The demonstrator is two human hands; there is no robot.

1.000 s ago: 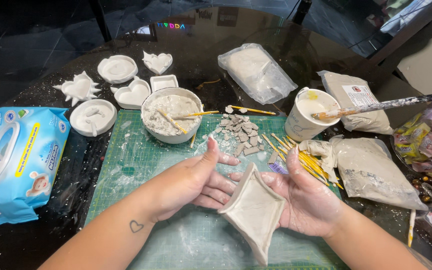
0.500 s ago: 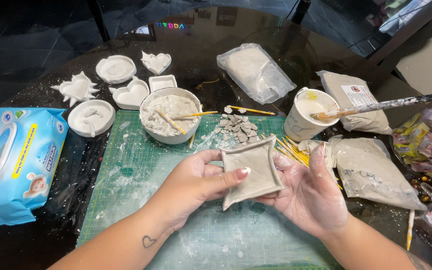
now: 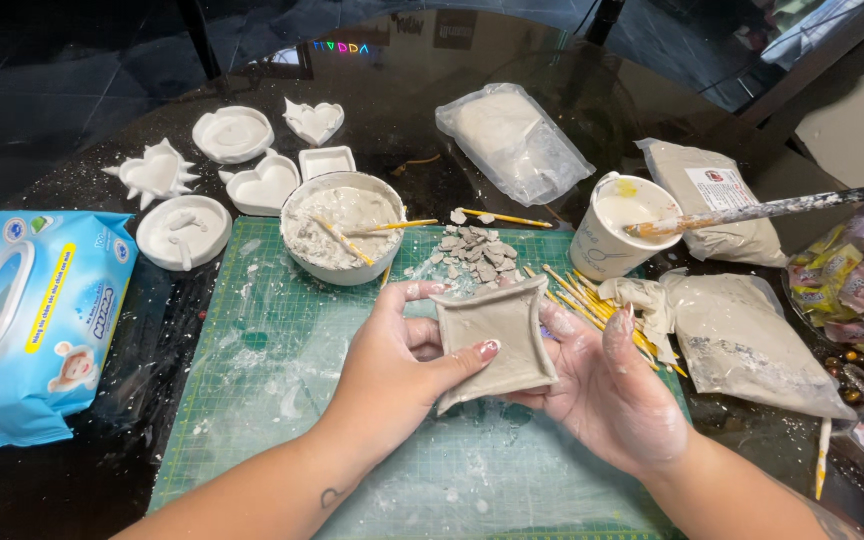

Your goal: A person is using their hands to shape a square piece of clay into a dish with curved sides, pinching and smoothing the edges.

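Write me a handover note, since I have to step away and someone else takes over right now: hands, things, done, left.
Left hand: grips the near-left edge of the square clay dish, thumb on its rim.
Right hand: cradles the dish from beneath, fingers smeared with clay.
Dish: held above the green cutting mat, hollow side up.
Nearby: bowl of clay mix, clay scraps, paper cup with brush, yellow sticks.
Done: dish formed, rim raised.
Left: edges look uneven; probably smoothing.

Green cutting mat (image 3: pixel 252 330), bowl of plaster (image 3: pixel 342 240), white moulds (image 3: pixel 234 134), paper cup (image 3: pixel 620 240), wipes pack (image 3: pixel 37 320)
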